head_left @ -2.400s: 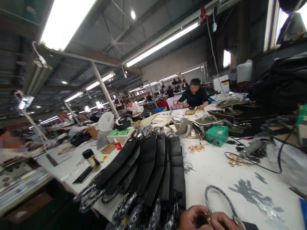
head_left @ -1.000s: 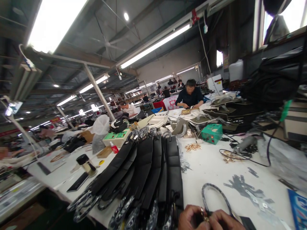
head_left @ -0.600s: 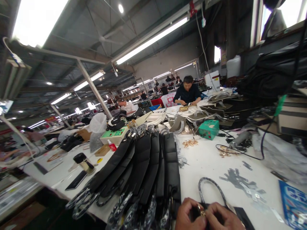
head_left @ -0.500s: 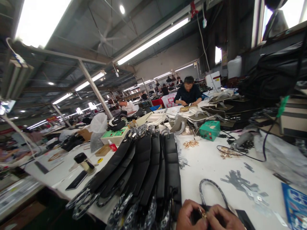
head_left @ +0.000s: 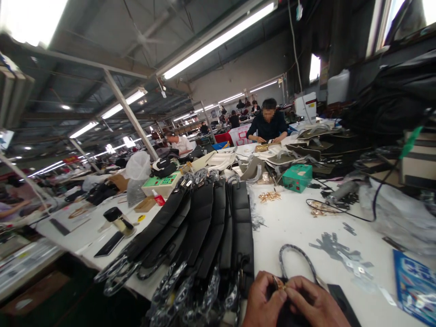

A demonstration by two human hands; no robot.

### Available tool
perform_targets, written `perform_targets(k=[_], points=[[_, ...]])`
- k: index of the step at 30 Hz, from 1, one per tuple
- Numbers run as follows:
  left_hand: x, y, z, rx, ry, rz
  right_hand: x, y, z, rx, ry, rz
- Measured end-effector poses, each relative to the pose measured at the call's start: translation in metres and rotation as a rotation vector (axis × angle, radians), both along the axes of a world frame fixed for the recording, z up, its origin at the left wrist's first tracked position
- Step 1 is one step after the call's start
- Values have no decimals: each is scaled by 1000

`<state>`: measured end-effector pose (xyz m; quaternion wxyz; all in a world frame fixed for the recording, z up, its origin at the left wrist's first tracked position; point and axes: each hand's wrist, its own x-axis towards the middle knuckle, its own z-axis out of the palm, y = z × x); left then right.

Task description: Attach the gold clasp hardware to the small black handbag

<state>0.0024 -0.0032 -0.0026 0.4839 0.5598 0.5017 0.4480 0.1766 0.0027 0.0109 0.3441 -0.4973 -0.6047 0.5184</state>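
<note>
Fingers (head_left: 277, 295) of both hands meet at the bottom edge of my view, thumb and forefinger tips pressed together on a small gold fitting (head_left: 281, 286). I note the left hand (head_left: 260, 302) curled in from the left and the right hand (head_left: 311, 306) from the right, both pinching that fitting between them; the remaining fingers are folded under and I cannot tell what they press on. The fitting sits at the near end of a black bag piece (head_left: 335, 302) lying on the white table (head_left: 293, 227), with a wrapped loop handle (head_left: 296, 259) arching up from just behind the hands. Just beside the left hand lies a row of black bag panels (head_left: 211, 227), overlapped side by side, their wrapped handles hanging over the near table edge. Farther back I record a green box (head_left: 297, 177), a scatter of gold hardware (head_left: 269, 196) near it, and grey cut pieces (head_left: 335, 250) to the right. A person in dark clothing (head_left: 267, 127) works at the far end of the table, well apart from my hands.
</note>
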Motion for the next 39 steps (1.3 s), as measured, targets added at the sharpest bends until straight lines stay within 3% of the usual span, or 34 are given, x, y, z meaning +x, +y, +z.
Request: perform_targets(k=[4, 14, 23, 34, 39], points=[[-1, 2, -1, 62, 38, -18, 0, -3, 4, 50, 42, -6], [-4, 7, 2, -2, -33, -69, -2, -1, 14, 52, 98, -21], [2, 1, 24, 13, 51, -81, 6, -3, 19, 101, 208, -4], [7, 3, 22, -55, -58, -71, 6, -2, 20, -45, 347, -124], [7, 2, 22, -39, -6, -53, 5, 1, 16, -9, 201, -111]])
